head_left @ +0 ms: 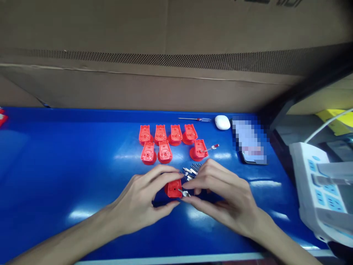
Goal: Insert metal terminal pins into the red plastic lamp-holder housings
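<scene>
A red plastic part lies on the blue table between my hands. My left hand grips it, fingers over its top edge and thumb at its lower edge. At its right side my right hand holds a small metal-and-white piece with thumb and fingers, one end reaching into the red part. Several similar small pieces lie in a pile just beyond, partly hidden by my right hand. Farther back, another red part has a like piece sticking out to its right.
Several red parts stand in two rows at the back. Behind them lie a screwdriver, a white rounded case and a blurred-out phone. A white device with blue buttons stands at the right. Cardboard borders the table's back.
</scene>
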`<state>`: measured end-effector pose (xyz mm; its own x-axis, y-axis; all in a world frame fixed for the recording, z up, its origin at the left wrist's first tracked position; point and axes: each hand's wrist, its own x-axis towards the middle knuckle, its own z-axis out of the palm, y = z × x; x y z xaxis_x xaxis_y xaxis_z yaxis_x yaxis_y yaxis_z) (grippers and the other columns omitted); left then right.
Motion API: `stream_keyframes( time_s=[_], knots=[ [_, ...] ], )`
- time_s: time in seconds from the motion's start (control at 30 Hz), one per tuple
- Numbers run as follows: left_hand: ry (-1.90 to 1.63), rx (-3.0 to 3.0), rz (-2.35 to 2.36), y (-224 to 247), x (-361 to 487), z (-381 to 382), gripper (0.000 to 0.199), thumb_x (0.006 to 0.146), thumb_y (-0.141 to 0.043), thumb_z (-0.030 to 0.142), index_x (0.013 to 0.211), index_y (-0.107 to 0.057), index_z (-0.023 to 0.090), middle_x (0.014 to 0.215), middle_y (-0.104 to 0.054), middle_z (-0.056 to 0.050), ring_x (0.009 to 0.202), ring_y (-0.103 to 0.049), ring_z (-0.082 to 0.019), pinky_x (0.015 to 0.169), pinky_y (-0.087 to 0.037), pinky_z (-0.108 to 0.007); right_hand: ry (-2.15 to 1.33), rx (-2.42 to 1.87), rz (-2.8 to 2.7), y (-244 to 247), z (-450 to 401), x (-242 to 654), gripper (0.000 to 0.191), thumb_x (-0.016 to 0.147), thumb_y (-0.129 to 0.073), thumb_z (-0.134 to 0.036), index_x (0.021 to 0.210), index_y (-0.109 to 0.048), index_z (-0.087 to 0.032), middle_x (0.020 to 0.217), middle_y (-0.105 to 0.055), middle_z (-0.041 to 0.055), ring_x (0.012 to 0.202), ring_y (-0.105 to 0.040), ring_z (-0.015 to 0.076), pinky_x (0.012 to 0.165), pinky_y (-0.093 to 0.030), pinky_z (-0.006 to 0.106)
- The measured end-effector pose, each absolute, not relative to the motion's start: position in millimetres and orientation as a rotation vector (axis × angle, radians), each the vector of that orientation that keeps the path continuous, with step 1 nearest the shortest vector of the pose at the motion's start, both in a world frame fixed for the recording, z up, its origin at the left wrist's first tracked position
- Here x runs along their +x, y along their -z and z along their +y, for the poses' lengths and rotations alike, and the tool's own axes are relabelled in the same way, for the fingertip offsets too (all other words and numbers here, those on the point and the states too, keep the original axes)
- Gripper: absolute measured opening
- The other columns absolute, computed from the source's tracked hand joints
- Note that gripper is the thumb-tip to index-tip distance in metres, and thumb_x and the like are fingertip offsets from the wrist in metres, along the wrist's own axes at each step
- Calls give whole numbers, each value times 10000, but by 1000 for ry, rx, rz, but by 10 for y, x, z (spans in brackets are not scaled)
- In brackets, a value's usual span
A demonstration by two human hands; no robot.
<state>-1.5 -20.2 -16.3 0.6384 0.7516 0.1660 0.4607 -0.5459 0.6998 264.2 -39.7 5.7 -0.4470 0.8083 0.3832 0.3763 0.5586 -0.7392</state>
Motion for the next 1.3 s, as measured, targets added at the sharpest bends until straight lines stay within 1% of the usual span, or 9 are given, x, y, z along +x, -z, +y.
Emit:
stream_keyframes(
  time_s=[0.17, 0.33, 0.47, 0.6, 0.77, 0.93, 1.03, 1.17, 1.3],
  knots=[
    [-613, 2201, 925, 161, -30, -185, 506, 988, -768, 232, 1468, -620, 284, 1431, -708, -72, 945, -761, -157, 801, -669, -283, -776, -935, -2067, -52, -392, 2637, 166, 1026, -791, -200, 1190, -779, -225, 901, -728, 32, 816, -616, 196, 761, -536, 377],
    [-627, 2199, 910, 186, -30, -179, 508, 997, -772, 232, 1474, -604, 283, 1417, -711, -65, 998, -758, -168, 831, -663, -282, -738, -924, -2050, -42, -402, 2605, 155, 1032, -772, -172, 1176, -773, -229, 905, -757, 41, 802, -617, 202, 748, -540, 384],
    [-625, 2199, 906, 190, -19, -175, 491, 1009, -767, 239, 1471, -605, 281, 1410, -712, -67, 946, -747, -153, 809, -654, -269, -692, -909, -2024, -21, -420, 2598, 191, 1001, -783, -110, 1163, -774, -211, 907, -763, 44, 792, -612, 200, 753, -542, 392],
    [-630, 2204, 899, 184, -20, -182, 462, 1020, -756, 242, 1459, -616, 276, 1411, -709, -67, 914, -734, -143, 813, -654, -270, -664, -898, -2028, 0, -432, 2596, 172, 978, -795, -92, 1117, -777, -192, 863, -740, 37, 754, -583, 185, 710, -512, 370],
    [-630, 2202, 905, 186, -26, -188, 465, 1019, -759, 242, 1460, -617, 281, 1416, -706, -65, 949, -743, -151, 850, -663, -288, -624, -899, -2021, 19, -432, 2581, 155, 984, -786, -104, 1108, -776, -197, 840, -729, 28, 731, -569, 180, 693, -499, 365],
    [-633, 2205, 900, 178, -21, -180, 455, 1027, -748, 248, 1462, -617, 274, 1419, -706, -80, 1036, -758, -181, 890, -666, -307, -640, -913, -2032, 4, -419, 2585, 162, 993, -777, -113, 1126, -771, -204, 884, -751, 42, 764, -589, 191, 720, -511, 374],
    [-628, 2210, 906, 176, -19, -178, 465, 1021, -754, 246, 1463, -613, 274, 1413, -711, -79, 1014, -762, -175, 858, -667, -298, -651, -944, -2070, -4, -407, 2596, 150, 1003, -789, -153, 1140, -762, -206, 910, -757, 37, 782, -590, 187, 726, -500, 362],
    [-611, 2218, 932, 188, -26, -181, 511, 1018, -766, 295, 1495, -583, 282, 1421, -710, -79, 961, -763, -167, 792, -664, -289, -642, -1018, -2135, -2, -396, 2613, 173, 1012, -810, -244, 1173, -752, -219, 880, -708, 12, 790, -593, 183, 720, -482, 343],
    [-601, 2208, 951, 205, -40, -190, 565, 1002, -781, 275, 1521, -558, 287, 1416, -713, -68, 986, -768, -174, 797, -660, -285, -660, -1055, -2173, 0, -391, 2620, 207, 1026, -808, -321, 1192, -744, -215, 855, -679, -2, 756, -610, 166, 670, -448, 317]
  ],
)
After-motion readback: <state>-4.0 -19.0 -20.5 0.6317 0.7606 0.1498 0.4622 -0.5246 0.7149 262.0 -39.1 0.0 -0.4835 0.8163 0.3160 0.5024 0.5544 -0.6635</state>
